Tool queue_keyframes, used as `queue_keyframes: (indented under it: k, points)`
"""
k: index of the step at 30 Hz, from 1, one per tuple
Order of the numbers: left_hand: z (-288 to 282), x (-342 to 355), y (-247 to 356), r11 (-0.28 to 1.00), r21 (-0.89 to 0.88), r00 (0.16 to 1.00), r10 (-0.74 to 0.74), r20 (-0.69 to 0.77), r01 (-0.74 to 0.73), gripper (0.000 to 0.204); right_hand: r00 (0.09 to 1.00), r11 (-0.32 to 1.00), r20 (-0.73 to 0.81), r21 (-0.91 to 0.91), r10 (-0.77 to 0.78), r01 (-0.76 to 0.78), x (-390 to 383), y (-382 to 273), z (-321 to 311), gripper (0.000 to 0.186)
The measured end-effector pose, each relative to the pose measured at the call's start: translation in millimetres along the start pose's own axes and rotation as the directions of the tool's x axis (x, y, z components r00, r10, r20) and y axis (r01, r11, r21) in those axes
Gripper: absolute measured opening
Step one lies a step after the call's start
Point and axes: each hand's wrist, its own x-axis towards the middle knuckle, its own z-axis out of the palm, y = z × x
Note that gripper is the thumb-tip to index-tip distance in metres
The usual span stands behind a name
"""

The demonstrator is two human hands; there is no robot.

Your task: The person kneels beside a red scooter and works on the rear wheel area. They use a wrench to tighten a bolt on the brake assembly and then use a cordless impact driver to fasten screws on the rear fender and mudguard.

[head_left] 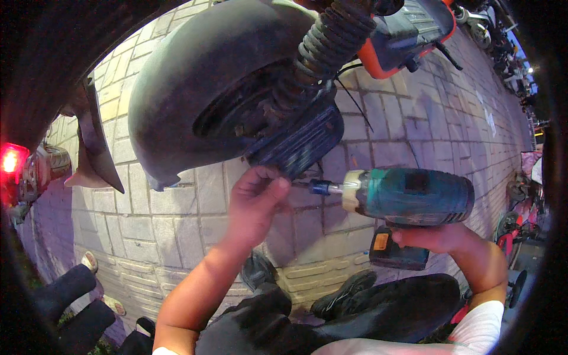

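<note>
My right hand (435,236) grips a teal cordless impact driver (414,195) by its handle, with a black battery pack (397,251) below. Its blue-collared socket bit (319,187) points left at the lower end of a black ribbed housing (305,139) beside a scooter wheel. Close to that tip, my left hand (260,192) has its thumb and fingers closed at the housing's bottom corner. Whatever lies between those fingers is hidden. I cannot tell whether the bit touches a fastener.
Above the housing are a dusty wheel cover (183,89), a ribbed rubber bellows (334,41) and an orange body panel (370,59). A thin black cable (355,103) hangs there. Another vehicle's red lamp (12,158) glows at left. A bystander's legs (77,296) stand on the paving (171,236).
</note>
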Motion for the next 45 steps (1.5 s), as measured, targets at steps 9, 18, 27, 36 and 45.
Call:
queue_keyframes:
  k: [9,18,27,36,45]
  points:
    - [-19.7,1.4,27.0,0.564,0.787,0.969,0.146,0.201,-0.248,0.041,0.943,0.868,0.057,-0.376,-0.328,0.325,40.9,-45.2,4.3,0.043]
    - [-24.0,-0.1,1.0,0.712,0.657,0.948,0.317,0.011,-0.245,0.020,0.958,0.813,0.077,-0.514,-0.275,0.274,58.7,-72.4,13.4,0.040]
    - [-18.8,8.6,-14.8,0.944,-0.307,0.967,-0.182,-0.180,0.121,0.025,0.976,0.664,0.101,-0.745,0.191,-0.053,75.9,-141.6,28.4,0.037]
    - [-23.6,10.3,-15.9,0.946,-0.277,0.968,-0.213,-0.133,0.170,0.021,0.895,0.318,0.297,-0.858,-0.334,0.404,75.1,-117.0,23.5,0.035]
    - [-32.3,12.7,-20.9,0.960,-0.253,0.974,-0.164,-0.154,0.121,0.025,0.992,0.655,0.124,-0.750,0.009,0.088,93.9,-133.5,27.6,0.028]
